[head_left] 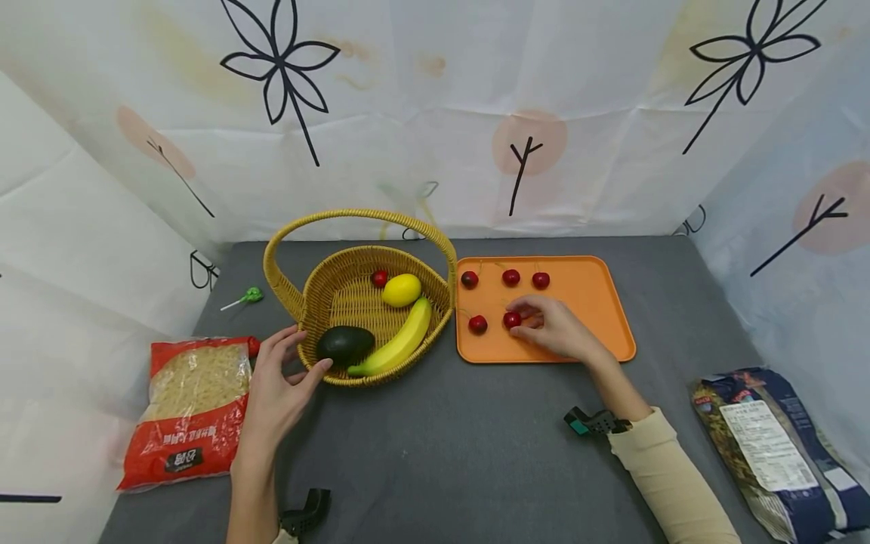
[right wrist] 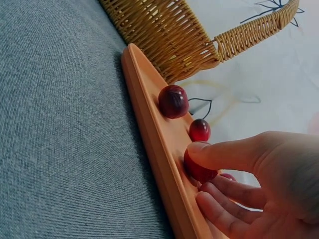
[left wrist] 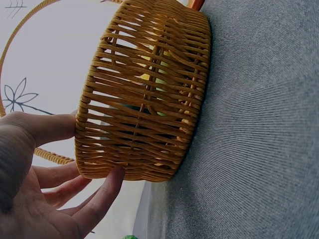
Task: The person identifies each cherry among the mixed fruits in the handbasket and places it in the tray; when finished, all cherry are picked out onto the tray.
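My left hand [head_left: 285, 389] holds the yellow wicker basket [left wrist: 144, 94] by its near left edge, thumb at the rim and fingers spread round the side. Inside the basket lie a dark green avocado [head_left: 346, 345], a banana [head_left: 401, 344], a lemon [head_left: 402, 290] and a red cherry [head_left: 379, 279]. Over the orange tray [head_left: 578, 283], my right hand [head_left: 550, 329] pinches a cherry [right wrist: 197, 167] between thumb and fingers, low over the tray surface. Another cherry [head_left: 478, 325] sits just left of that hand. Three more cherries [head_left: 511, 277] form a row along the tray's back.
A red bag of pasta [head_left: 193, 412] lies left of my left forearm. Behind it is a green lollipop [head_left: 253, 295]. A dark blue food bag [head_left: 782, 453] lies at the right edge of the grey table [head_left: 435, 461]. The basket's tall handle arches up beside the tray.
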Motion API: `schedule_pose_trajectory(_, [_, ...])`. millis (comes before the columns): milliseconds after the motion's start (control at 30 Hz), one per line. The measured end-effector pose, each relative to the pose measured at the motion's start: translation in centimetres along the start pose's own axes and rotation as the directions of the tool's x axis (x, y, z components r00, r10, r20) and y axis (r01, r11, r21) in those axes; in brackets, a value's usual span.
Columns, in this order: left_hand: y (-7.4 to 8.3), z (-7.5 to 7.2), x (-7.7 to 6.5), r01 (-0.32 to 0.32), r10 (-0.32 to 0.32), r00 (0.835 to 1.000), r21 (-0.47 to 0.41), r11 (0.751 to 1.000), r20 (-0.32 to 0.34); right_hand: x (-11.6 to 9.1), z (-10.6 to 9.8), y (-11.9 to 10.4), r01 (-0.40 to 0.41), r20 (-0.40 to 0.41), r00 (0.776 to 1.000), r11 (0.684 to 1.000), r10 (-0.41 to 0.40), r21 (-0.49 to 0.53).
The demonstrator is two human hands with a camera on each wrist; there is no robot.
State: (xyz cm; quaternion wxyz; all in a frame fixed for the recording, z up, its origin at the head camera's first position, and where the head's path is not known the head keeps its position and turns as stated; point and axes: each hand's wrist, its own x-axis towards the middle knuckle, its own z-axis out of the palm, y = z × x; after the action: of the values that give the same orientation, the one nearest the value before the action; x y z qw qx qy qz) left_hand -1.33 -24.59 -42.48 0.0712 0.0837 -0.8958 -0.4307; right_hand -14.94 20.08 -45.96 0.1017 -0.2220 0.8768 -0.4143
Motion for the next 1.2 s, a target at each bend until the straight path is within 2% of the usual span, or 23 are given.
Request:
schedule_pose_trajectory(433, [-0.1,0.1,0.2,-0.011,0.011,1.000,0.006,1.000,-0.004,-0.2,-0.7,-0.3,-0.027,0.015,1.000,0.999,0.027,0.017])
schedule_pose_trajectory(567, [0.0,0.0,0.1,-0.011,0.011,1.000,0.008,1.000,-0.001,-0.4,-1.3,-0.6,-0.029,-0.009,1.000,0.999,0.029,0.022])
schedule_pose_trajectory(733, [0.1,0.0,0.1,-0.009,0.009,1.000,0.008,1.000,0.001,-0.6,-2.0,-1.7,0.020,-0.063,0.998,0.999,-0.018,0.043])
schedule_pose_trajectory(833, [0.1,0.0,0.1,-0.014,0.014,1.000,0.006,1.000,0.002,-0.9,-2.4,-3.1,0.092,-0.100,0.992,0.991,-0.082,0.097])
schedule_pose_trajectory(900, [0.1,0.1,0.2,-0.017,0.017,1.000,0.005,1.000,0.003,-1.2,-2.5,-4.6,0.156,-0.121,0.983,0.976,-0.139,0.152])
schedule_pose_trajectory(967, [0.1,0.1,0.2,-0.018,0.018,1.000,0.001,1.000,0.002,-1.4,-2.6,-6.3,0.241,-0.134,0.967,0.947,-0.216,0.210])
schedule_pose_trajectory(1100, [0.0,0.1,0.1,-0.017,0.017,1.000,-0.003,1.000,-0.001,-1.1,-1.9,-9.9,0.404,-0.112,0.915,0.866,-0.388,0.294])
schedule_pose_trajectory(1200, [0.0,0.1,0.0,-0.015,0.015,1.000,-0.002,1.000,-0.002,0.0,-0.4,-12.3,0.460,-0.065,0.881,0.817,-0.468,0.349])
